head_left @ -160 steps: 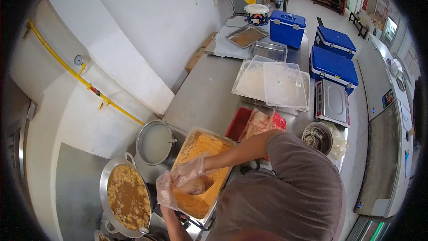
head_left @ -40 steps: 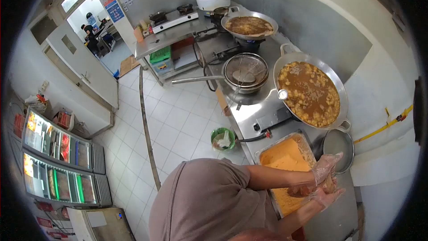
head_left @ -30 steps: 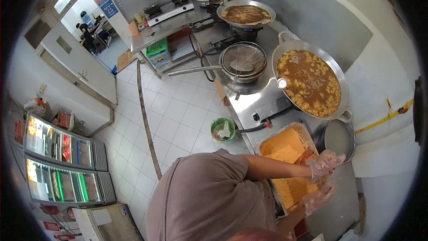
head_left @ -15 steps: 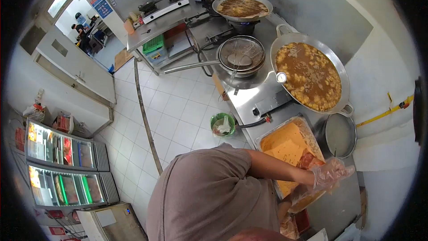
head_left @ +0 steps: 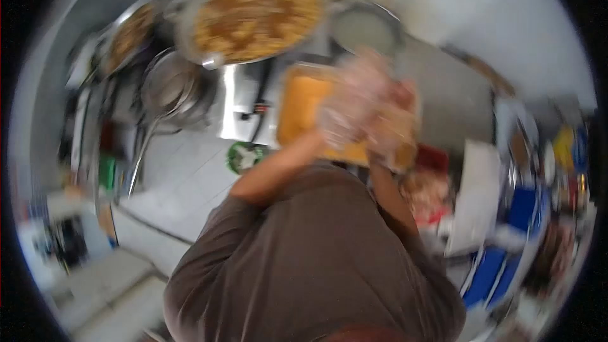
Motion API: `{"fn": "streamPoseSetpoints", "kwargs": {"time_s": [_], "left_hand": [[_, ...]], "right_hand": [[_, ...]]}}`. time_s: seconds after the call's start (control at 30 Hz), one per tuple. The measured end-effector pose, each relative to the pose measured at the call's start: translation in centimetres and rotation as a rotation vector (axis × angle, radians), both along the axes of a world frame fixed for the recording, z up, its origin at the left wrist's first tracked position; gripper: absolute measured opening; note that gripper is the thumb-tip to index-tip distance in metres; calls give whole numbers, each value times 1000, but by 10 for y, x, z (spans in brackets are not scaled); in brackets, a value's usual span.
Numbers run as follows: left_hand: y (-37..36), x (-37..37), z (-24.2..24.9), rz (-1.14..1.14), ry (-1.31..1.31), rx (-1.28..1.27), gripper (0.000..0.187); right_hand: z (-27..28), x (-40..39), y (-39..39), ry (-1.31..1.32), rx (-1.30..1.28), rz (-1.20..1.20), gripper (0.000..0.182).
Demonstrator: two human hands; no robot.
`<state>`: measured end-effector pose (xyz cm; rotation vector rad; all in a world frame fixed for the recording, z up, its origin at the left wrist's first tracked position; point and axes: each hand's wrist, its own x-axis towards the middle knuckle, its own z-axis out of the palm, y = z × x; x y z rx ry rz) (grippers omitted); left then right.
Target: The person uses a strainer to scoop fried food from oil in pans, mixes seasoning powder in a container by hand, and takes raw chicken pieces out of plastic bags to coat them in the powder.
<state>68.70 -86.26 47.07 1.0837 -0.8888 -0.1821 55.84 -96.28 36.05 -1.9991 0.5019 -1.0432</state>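
Observation:
A metal tray (head_left: 279, 128) filled with orange powdery coating (head_left: 303, 102) lies in front of me. My left hand (head_left: 354, 98), in a clear plastic glove, is over the tray's right half, smeared by motion. My right hand (head_left: 385, 132), gloved too, is close beside it, low over the tray's near right part. A reddish piece (head_left: 401, 94), which looks like raw meat, shows just beyond my hands. Blur hides the fingers of both hands, so I cannot make out what they hold. To the tray's right is a red container (head_left: 432, 158) beside pale raw meat (head_left: 425, 191).
Beyond the tray stand a large wok of bubbling brown oil with frying pieces (head_left: 259, 19) and a pot of cloudy liquid (head_left: 364, 30). A long-handled strainer (head_left: 170, 85) and a second wok (head_left: 132, 37) are at left. A green bin (head_left: 244, 157) stands on the floor.
The whole view has swung round to the right, bringing the right side of the counter into sight. My left hand has moved back over the tray from beyond its edge.

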Motion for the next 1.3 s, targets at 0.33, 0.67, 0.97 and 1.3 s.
{"fn": "streamPoseSetpoints", "kwargs": {"time_s": [0.33, 0.67, 0.97, 1.3], "left_hand": [[9, -12, -41, -277, 494, 57, 61], [-5, -28, -106, -409, 1347, -110, 57], [-21, -61, -163, -419, 1663, -265, 57], [-29, -67, -162, -366, 355, 572, 49]], "right_hand": [[15, -11, -18, -200, 450, 404, 85], [17, 6, -73, 562, 592, 404, 37], [-22, 26, -90, 825, 715, 113, 18], [11, 23, -85, 548, 913, 40, 18]]}}
